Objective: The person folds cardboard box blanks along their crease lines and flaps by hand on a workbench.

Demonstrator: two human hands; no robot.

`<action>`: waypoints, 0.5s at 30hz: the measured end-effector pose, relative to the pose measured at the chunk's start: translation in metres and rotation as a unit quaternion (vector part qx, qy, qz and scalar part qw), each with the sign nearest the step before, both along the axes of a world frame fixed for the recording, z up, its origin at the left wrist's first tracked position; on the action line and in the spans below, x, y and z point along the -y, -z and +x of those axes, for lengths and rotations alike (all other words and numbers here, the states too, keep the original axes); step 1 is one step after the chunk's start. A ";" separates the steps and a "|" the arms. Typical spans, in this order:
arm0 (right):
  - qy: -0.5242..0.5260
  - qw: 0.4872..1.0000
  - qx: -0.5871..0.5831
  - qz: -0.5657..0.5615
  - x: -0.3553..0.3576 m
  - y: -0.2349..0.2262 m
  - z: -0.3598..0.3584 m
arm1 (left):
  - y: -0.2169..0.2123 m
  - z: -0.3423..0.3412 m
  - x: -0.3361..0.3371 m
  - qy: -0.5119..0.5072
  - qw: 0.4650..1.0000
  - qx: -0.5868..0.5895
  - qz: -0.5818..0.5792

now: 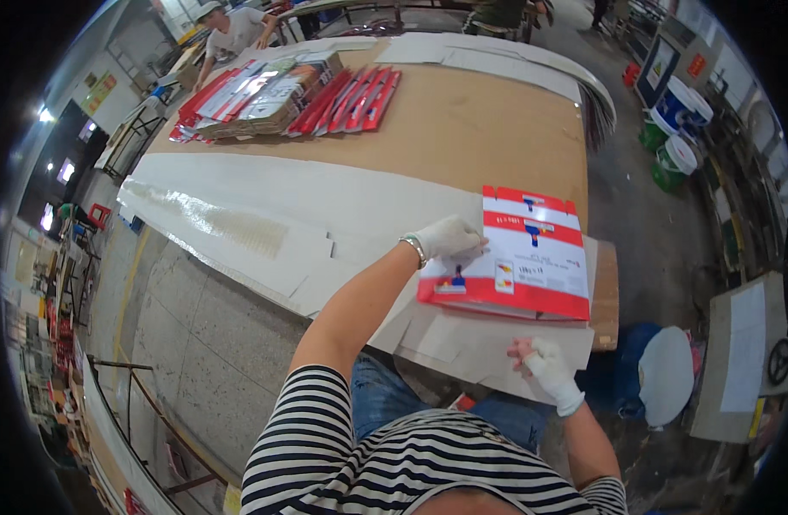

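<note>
A flattened red and white printed carton (540,257) lies at the right end of the work table, with blue pictures on its panels. My left hand (449,239), in a white glove and with a bracelet at the wrist, reaches over the carton's left edge. Its fingers extend toward the printed face, and I see nothing gripped in them. Just off the carton's near edge is my right hand (544,365), also gloved, with bare fingertips. Those fingers are loosely bent and apart, with nothing between them. Beneath the carton are pale grey cardboard sheets (437,339).
Stacked red and white cartons (278,94) lie at the table's far left, near a co-worker (231,34). White sheets (265,197) cover the table's near side. Green and blue buckets (673,163) stand at the right. A blue drum (630,360) is close by my right arm.
</note>
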State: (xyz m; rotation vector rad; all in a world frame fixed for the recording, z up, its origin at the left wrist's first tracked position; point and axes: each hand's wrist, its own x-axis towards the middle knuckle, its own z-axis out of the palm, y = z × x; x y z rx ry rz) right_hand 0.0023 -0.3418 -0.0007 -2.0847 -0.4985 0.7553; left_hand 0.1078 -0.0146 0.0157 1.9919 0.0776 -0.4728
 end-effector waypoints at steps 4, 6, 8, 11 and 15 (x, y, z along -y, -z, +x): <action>0.136 0.926 -0.264 0.233 0.003 0.006 -0.008 | -0.030 -0.008 0.016 0.107 0.992 0.002 -0.064; 0.191 0.868 -0.272 0.369 -0.013 -0.011 -0.016 | -0.063 -0.033 0.029 0.083 0.992 0.000 -0.100; 0.192 0.850 -0.242 0.427 -0.036 -0.029 -0.018 | -0.060 -0.057 0.040 0.022 0.975 0.164 -0.147; 0.269 0.780 -0.219 0.521 -0.082 -0.046 -0.003 | -0.063 -0.078 0.060 -0.085 0.943 0.277 -0.166; 0.313 0.915 -0.065 0.245 -0.137 -0.060 0.048 | -0.047 -0.096 0.018 -0.164 0.909 0.380 -0.041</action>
